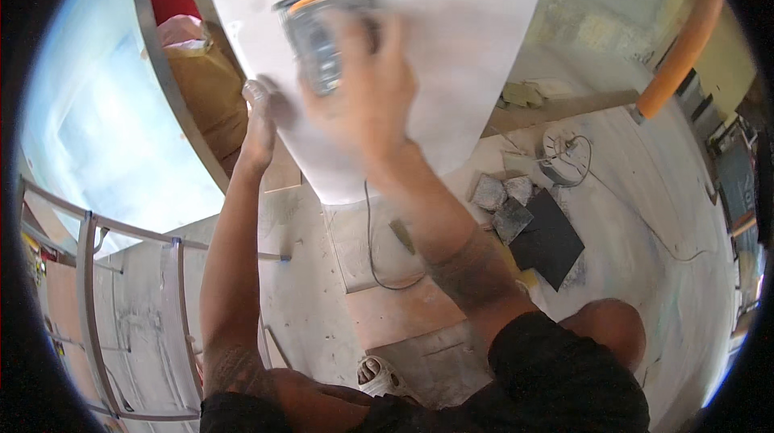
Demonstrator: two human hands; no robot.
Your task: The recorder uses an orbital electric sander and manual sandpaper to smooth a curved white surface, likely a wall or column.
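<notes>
A large white panel (451, 54) with a smooth, dusty-looking face stands upright before me. Its lower edge ends at about the middle of the view. My right hand (372, 86) wraps round an electric sander (322, 38), dark with an orange band, which lies against the panel's upper left part. Both the hand and the tool are smeared by motion. At the panel's left edge, my left hand (260, 122) grips the rim, its fingertips bent over onto the face. A thin dark cord (371, 247) hangs below the panel and loops on the floor.
Right of the panel lie grey sanding pads (512, 218), a black sheet (552, 239) and a white cable reel (564, 156). An orange pipe (681, 50) slants in at upper right. A metal frame (90, 304) stands at left, near a paper bag (201, 82).
</notes>
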